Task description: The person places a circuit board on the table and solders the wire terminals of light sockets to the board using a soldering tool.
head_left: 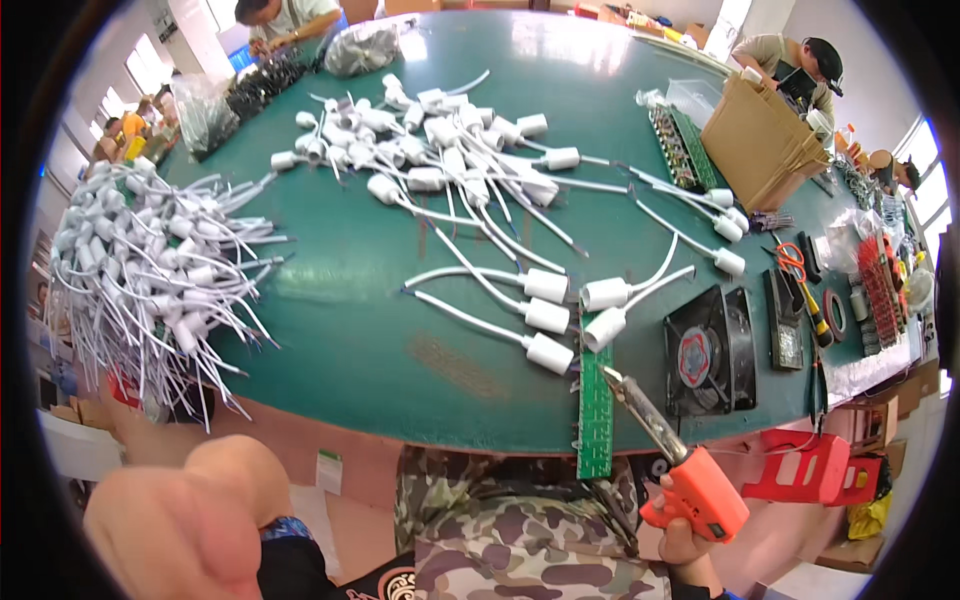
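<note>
My right hand (680, 535) grips an orange soldering gun (708, 495) by its handle, with the tip just right of a narrow green circuit board strip (596, 420). The strip lies over the table's near edge. Beside its upper part lie white cable-tailed lamp sockets: three on the left, including one lamp socket (549, 353), and two on the right, including another lamp socket (604, 329). Whether their wires are joined to the board I cannot tell. My left hand (190, 520) looms large and blurred at the lower left, close to the camera and away from the table; its fingers do not show.
Piles of white sockets (150, 260) cover the green table's (340, 340) left side and centre. At right stand a black fan (712, 355), orange scissors (790, 262), a tape roll (834, 312) and a cardboard box (765, 140). Other people work around the far side.
</note>
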Demonstrator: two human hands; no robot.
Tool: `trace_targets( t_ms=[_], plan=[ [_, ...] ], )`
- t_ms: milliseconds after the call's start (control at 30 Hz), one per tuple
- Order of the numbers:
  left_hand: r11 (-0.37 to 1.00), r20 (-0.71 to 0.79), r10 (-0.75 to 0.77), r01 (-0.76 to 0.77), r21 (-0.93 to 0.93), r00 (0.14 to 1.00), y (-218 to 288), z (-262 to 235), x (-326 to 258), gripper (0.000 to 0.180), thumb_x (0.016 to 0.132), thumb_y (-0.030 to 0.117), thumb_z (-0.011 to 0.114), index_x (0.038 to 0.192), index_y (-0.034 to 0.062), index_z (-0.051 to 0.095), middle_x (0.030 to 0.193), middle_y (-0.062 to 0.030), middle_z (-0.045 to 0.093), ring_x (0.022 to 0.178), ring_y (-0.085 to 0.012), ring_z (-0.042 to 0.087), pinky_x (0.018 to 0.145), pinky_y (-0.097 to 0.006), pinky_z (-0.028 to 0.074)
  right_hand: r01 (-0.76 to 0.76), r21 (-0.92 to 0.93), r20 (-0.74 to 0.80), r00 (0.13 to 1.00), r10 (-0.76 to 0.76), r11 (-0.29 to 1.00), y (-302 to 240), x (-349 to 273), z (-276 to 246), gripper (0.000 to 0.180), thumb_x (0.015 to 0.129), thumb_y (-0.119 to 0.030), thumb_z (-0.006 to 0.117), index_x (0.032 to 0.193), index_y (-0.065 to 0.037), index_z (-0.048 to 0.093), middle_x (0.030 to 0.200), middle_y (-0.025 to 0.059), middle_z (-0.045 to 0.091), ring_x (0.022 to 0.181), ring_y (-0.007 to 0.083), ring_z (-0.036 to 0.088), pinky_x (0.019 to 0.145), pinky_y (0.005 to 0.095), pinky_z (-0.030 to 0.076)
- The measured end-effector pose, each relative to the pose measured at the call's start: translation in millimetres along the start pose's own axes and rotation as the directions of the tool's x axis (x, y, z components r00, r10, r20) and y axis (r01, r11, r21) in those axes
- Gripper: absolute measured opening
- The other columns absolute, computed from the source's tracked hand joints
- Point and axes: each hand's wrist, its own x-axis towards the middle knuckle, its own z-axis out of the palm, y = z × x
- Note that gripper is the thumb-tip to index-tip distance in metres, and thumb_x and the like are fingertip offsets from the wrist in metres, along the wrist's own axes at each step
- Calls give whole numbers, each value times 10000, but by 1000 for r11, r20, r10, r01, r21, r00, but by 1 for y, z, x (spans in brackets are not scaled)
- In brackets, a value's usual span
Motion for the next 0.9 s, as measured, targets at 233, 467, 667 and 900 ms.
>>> trace_targets(
  t_ms=[233, 467, 667, 900],
  plan=[
    [198, -280, -728, 582, 788, 626, -190, -86, -56, 99, 924, 97, 654, 960, 17, 607, 858, -91, 659, 733, -157, 591, 655, -305, 475, -40, 13, 28, 999, 39, 999, 10, 2, 4, 487, 988, -321, 603, 1281, 68, 594, 1175, 157, 678, 870, 175, 662, 741, 328, 578],
    [-412, -526, -823, 409, 814, 216, -286, -104, -132, 715, 880, 537, 682, 1291, -16, 494, 1190, -275, 694, 1122, -446, 665, 959, -501, 519, -5, 85, 6, 1000, 4, 996, 17, 9, 10, 412, 955, -254, 627, 1223, 60, 627, 1060, 127, 697, 775, 163, 672, 672, 315, 580],
    [-156, -576, -800, 869, 470, 168, -297, -117, -136, 590, 787, 216, 760, 1271, -50, 553, 1002, -147, 688, 896, -276, 672, 820, -379, 539, 62, 2, 63, 996, -62, 998, -1, 21, 7, 391, 939, -244, 640, 1195, 51, 639, 1004, 109, 701, 731, 153, 672, 634, 307, 579],
    [500, -251, -396, 437, 748, 883, -204, -83, -33, 390, 822, -30, 659, 1197, 70, 621, 902, -68, 564, 806, -178, 550, 683, -312, 487, -55, 41, -16, 998, 55, 998, -37, 39, 20, 340, 919, -293, 655, 1021, 30, 685, 796, 77, 687, 634, 167, 675, 633, 293, 586]
  ],
)
